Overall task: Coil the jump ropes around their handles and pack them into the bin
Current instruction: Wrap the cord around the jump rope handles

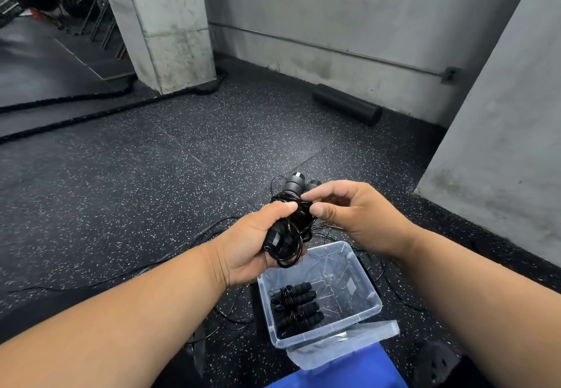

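Black cord: thin, glossy jump rope, wound many times around a pair of dark cylindrical handles and held in the air above the bin.
Left hand: fingers and thumb curled around the lower part of the wound bundle, gripping it; the palm hid how the handle ends sat inside the fist.
Right hand: thumb and fingertips drawn together, pinching the cord at the upper side of the coil; the exact strand it held was hard to make out among the loops.
Handle tops: rounded grey-black caps poking out beyond both hands, one with a pale band; the second cap mostly hidden behind the right hand's fingers.
Bin: clear, rigid plastic, rectangular with rounded corners, standing on the floor just below the hands.
Packed ropes: black ribbed foam-like handles bound with cord, lying in the bin's near left corner; the count was unclear.
Lid: clear plastic, lying against the bin's near edge, partly over something blue that was cut off by the frame's bottom edge.
Loose cord: thin black lines trailing over the floor around the bin, ends out of sight.
Floor: dark speckled rubber.
Foam roller: matte black cylinder near the concrete wall.
Thick rope: coarse, black, running round a concrete pillar.
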Tool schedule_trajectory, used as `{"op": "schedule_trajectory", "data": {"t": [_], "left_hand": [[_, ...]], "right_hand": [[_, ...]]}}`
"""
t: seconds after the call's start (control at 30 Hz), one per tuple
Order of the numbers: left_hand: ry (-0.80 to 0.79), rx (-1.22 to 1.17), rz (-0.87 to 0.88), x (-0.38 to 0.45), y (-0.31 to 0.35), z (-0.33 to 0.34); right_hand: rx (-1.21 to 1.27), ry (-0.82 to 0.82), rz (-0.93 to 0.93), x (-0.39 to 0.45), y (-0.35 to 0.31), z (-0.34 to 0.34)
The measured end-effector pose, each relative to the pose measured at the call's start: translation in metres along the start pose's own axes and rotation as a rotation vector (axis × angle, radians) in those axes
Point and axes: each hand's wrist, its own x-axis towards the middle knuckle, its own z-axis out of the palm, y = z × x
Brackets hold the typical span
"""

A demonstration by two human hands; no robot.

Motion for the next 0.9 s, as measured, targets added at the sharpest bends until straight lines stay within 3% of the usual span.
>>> {"op": "schedule_trajectory", "data": {"t": [0.33, 0.57, 0.77, 0.9], "left_hand": [[0.028, 0.05, 0.064, 0.0, -0.002, -0.002], [0.099, 0.13, 0.059, 0.002, -0.007, 0.0], [0.125, 0.103, 0.11, 0.006, -0.005, 0.005], [0.152, 0.079, 0.161, 0.008, -0.005, 0.005]], "right_hand": [[-0.061, -0.075, 0.134, 0.0, -0.005, -0.006], [-0.191, 0.023, 0.179, 0.004, 0.004, 0.004], [-0.454, 0.212, -0.032, 0.0, 0.004, 0.018], [-0.767, 0.272, -0.201, -0.003, 0.002, 0.02]]}}
